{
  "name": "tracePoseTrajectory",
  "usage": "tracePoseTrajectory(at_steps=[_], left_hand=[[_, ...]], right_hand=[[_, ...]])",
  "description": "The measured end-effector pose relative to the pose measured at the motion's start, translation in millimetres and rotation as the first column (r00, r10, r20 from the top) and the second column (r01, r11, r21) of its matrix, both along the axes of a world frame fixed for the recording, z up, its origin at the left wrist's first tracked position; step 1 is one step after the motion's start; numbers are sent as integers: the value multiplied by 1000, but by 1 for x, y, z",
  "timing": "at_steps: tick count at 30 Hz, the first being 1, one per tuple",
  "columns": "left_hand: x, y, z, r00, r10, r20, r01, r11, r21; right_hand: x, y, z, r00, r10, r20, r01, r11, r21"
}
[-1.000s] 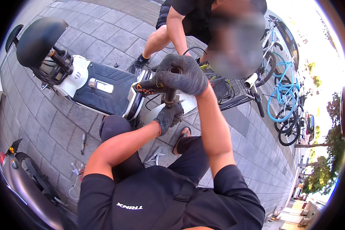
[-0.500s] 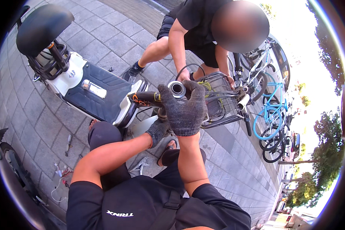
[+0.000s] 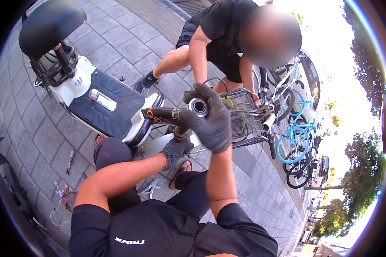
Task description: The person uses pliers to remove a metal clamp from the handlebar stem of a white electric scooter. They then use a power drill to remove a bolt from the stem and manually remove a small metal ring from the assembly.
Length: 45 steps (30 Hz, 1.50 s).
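A black bicycle frame tube (image 3: pixel 163 115) with orange markings runs from the scooter's side to an upright head tube. The head tube's open top shows a silver ring (image 3: pixel 198 107) around a dark hole. My right hand (image 3: pixel 213 122), in a dark grey knit glove, curls around this ring, thumb on the near side and fingers over the far side. Lower down, my left hand (image 3: pixel 176 152), gloved alike, closes around the bicycle fork (image 3: pixel 182 132) just under the head tube. A white curved piece, seemingly a mudguard (image 3: pixel 154 146), shows beside it, partly hidden by my hand.
Facing me, a person in black holds a bicycle's wire basket (image 3: pixel 240 105). At left stands a white scooter (image 3: pixel 83 81) with a clear bottle (image 3: pixel 103 99) on its footboard. A tool (image 3: pixel 70 162) and wires (image 3: pixel 61 199) lie on the paving. Parked bicycles (image 3: pixel 298 132) line the right.
My right hand has shifted to the right side of the ring, its fingers turned toward the left over the far edge. More of the fork shows above my left hand.
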<state>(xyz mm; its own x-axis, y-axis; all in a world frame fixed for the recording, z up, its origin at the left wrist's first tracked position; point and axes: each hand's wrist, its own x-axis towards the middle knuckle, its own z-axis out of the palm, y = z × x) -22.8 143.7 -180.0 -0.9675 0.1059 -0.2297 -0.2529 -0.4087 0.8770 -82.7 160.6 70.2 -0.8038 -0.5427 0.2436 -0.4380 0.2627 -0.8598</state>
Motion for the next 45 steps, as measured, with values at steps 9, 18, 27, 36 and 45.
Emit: tracePoseTrajectory(at_steps=[9, 18, 27, 36, 45], left_hand=[[3, -7, 13, 971, -77, 224, 45, 989, 141], [-2, 2, -11, 994, -76, -74, 58, 974, -220], [3, -5, 21, 985, -42, 169, 38, 999, 24], [1, -3, 11, 977, -45, 207, 53, 998, -32], [-1, 0, 6, 996, -33, 79, 43, 991, -129]], right_hand=[[-74, 17, -72, 943, 237, -236, -232, 972, 46], [-24, -7, 3, 961, 264, 78, -257, 962, -87], [-12, -12, -19, 997, -44, -56, 42, 999, -33], [-65, 0, -17, 812, 569, 128, -565, 822, -72], [-8, -13, -27, 975, -102, -199, 110, 994, 30]])
